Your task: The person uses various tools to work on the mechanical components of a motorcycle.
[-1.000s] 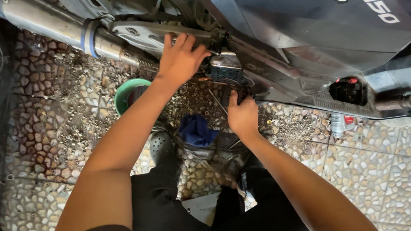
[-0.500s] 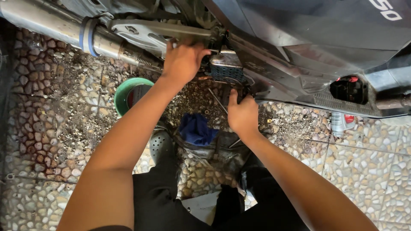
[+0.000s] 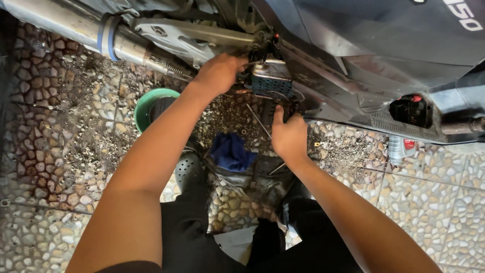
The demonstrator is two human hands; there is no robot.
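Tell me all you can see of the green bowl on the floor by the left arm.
The green bowl is round, with a smooth rim that looks like plastic, and stands upright on the pebble-patterned floor below the silver exhaust pipe. Its inside looks dark; what it holds I cannot tell. The person's left forearm crosses in front of its right side and hides that part. Neither hand touches it.

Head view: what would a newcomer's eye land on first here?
Two bare arms reach up the middle: the left hand and right hand flank a dark ribbed footrest under a motorcycle. Below lie a blue rag and, at left, a green bowl on the pebbled floor.
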